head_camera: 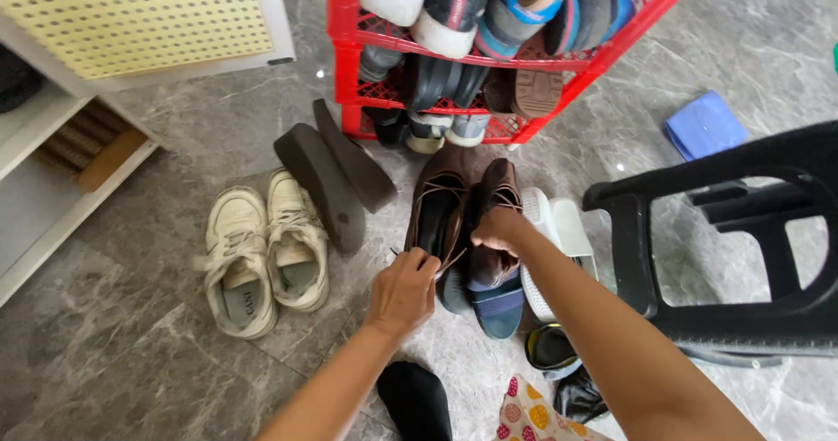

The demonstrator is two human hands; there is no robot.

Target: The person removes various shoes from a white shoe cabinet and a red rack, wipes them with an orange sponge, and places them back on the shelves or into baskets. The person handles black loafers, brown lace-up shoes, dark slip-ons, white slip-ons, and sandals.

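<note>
A pair of brown lace-up shoes (pixel 441 210) lies on the grey marble floor in front of a red shoe rack (pixel 349 66). My left hand (pixel 403 291) pinches the near edge and lace of the left brown shoe. My right hand (pixel 499 229) grips the opening of the right brown shoe (pixel 499 188). Beneath that shoe lies a dark blue sandal (pixel 499 306).
White sneakers (pixel 262 253) and dark slippers (pixel 336 175) lie left. A white shoe (pixel 559 227), a black plastic stool (pixel 742 232) and a blue cloth (pixel 705 125) are right. A white shelf (pixel 52 170) stands far left. A black sock (pixel 417 399) is near me.
</note>
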